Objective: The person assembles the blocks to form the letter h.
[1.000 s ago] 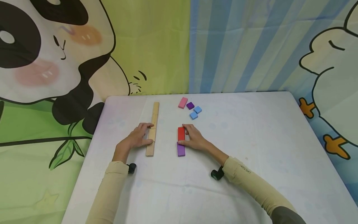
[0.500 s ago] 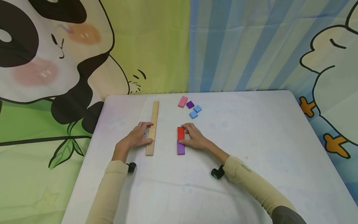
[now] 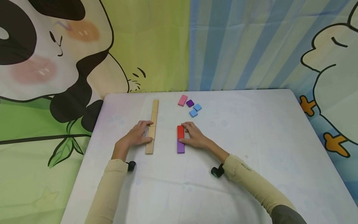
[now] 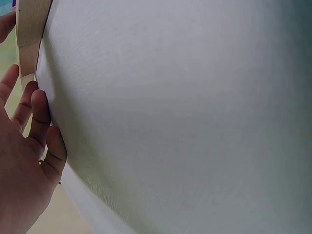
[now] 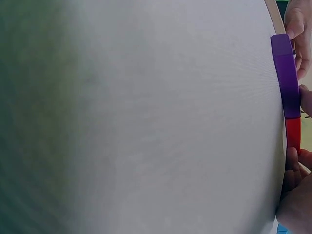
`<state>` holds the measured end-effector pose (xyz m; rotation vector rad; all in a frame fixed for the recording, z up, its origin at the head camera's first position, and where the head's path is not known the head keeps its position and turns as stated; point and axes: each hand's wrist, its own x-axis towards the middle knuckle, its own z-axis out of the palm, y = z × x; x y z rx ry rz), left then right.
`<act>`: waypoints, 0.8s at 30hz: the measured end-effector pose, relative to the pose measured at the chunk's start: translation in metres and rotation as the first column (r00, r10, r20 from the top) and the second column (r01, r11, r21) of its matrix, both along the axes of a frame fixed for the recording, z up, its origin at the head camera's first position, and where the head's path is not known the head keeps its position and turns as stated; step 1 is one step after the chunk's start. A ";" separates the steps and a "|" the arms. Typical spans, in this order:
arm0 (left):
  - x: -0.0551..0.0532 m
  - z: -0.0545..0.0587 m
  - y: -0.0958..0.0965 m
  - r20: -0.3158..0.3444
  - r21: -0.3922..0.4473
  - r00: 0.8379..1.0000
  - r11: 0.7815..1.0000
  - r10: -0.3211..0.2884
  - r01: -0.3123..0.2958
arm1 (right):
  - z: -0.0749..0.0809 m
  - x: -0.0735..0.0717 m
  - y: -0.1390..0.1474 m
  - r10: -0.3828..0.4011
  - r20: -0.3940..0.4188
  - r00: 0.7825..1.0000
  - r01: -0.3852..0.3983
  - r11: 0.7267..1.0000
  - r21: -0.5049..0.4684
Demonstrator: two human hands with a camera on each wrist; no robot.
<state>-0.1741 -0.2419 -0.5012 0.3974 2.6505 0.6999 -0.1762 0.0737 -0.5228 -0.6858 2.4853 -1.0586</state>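
Observation:
Several plain wooden blocks point(image 3: 150, 147) lie end to end in one straight row on the table. Along its left side rests my left hand point(image 3: 135, 136), thumb and forefinger apart and touching the wood. In the left wrist view the fingers point(image 4: 40, 114) lie beside the row. To the right, a red block point(image 3: 180, 132) and a purple block point(image 3: 181, 147) form a shorter row, end to end. My right hand point(image 3: 197, 137) holds the red block, forefinger at its far end, thumb by the seam with the purple one. In the right wrist view those fingertips point(image 5: 291, 158) meet the red end.
Farther back on the white table point(image 3: 251, 130) lie a pink block point(image 3: 182, 100), a small dark purple block point(image 3: 190, 103) and two small light blue blocks point(image 3: 193, 113). A printed cloth point(image 3: 160, 46) hangs behind the table's far edge.
The head view has shifted slightly. The purple block has slid a little toward the red one; both hands keep about the same places.

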 end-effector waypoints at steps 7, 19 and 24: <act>0.000 0.002 0.000 -0.006 0.005 1.000 1.000 -0.003 0.003 | -0.001 0.000 0.000 0.001 0.001 1.000 -0.001 1.000 0.000; 0.000 0.000 0.000 0.004 0.007 1.000 1.000 0.005 -0.005 | -0.003 0.000 0.000 -0.002 -0.001 1.000 0.002 1.000 0.007; 0.000 -0.002 0.000 -0.003 0.000 1.000 1.000 0.001 -0.001 | -0.003 0.000 0.001 -0.009 0.013 1.000 0.009 1.000 0.000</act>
